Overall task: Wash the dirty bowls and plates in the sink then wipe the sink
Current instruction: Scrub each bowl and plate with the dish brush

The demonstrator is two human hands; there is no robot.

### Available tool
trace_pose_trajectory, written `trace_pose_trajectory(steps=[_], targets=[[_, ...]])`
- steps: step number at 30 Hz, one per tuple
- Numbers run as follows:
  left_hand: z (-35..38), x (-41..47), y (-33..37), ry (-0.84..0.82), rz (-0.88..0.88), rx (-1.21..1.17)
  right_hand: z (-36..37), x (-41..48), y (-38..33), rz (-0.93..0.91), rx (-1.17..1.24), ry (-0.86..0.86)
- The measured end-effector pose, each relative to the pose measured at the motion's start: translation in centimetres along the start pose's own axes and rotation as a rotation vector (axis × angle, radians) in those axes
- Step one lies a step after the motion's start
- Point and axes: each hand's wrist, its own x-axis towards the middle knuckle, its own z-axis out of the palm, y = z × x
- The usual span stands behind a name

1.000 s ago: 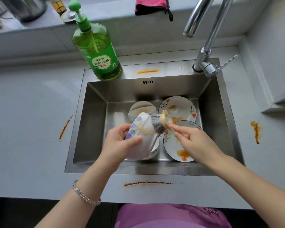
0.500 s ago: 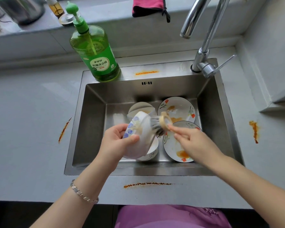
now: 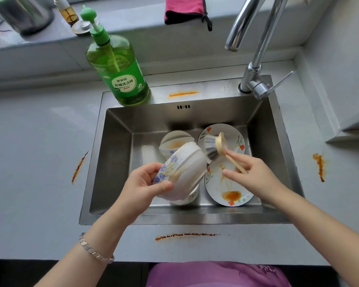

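My left hand [image 3: 142, 188] grips a white bowl with blue flowers [image 3: 183, 170], tilted on its side above the steel sink [image 3: 112, 162]. My right hand [image 3: 255, 175] pinches the wooden handle of a dish brush [image 3: 215, 147], whose dark bristles sit just right of the bowl's rim. On the sink floor lie a stained bowl [image 3: 175, 142], another bowl [image 3: 188, 198] under the held one, and two flowered plates with orange sauce, one at the back [image 3: 235, 135] and one in front [image 3: 226, 193].
A green dish soap bottle [image 3: 120, 73] stands on the sink's back left corner. The tap [image 3: 255, 59] rises at the back right, with no water running. Orange smears mark the counter left [image 3: 79, 167], right [image 3: 319, 166], front [image 3: 184, 235] and the back rim [image 3: 182, 93]. A pink cloth [image 3: 184, 9] hangs on the ledge.
The brush has come out of the bowl and risen up to the right. The bowl has turned a little in my left hand.
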Motion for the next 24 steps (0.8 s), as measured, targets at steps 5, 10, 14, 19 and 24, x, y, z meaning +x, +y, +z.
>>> trace_pose_trajectory(steps=[5, 10, 14, 19, 24], targets=[[-0.9, 1.1, 0.8, -0.222, -0.003, -0.055, 0.7, 0.6, -0.3, -0.089, 0.224, -0.206], [-0.8, 1.6, 1.3, -0.346, -0.087, -0.021, 0.9, 0.7, 0.1, -0.165, 0.246, -0.227], [0.3, 2.2, 2.4, -0.262, -0.1, 0.32, 0.8, 0.3, 0.0, -0.293, -0.057, -0.177], [3.4, 2.7, 2.4, -0.245, -0.074, 0.672, 1.9, -0.1, -0.5, -0.508, -0.523, -0.101], [3.1, 2.1, 1.0, -0.137, -0.083, 0.443, 1.4, 0.0, 0.0, -0.318, -0.354, -0.04]])
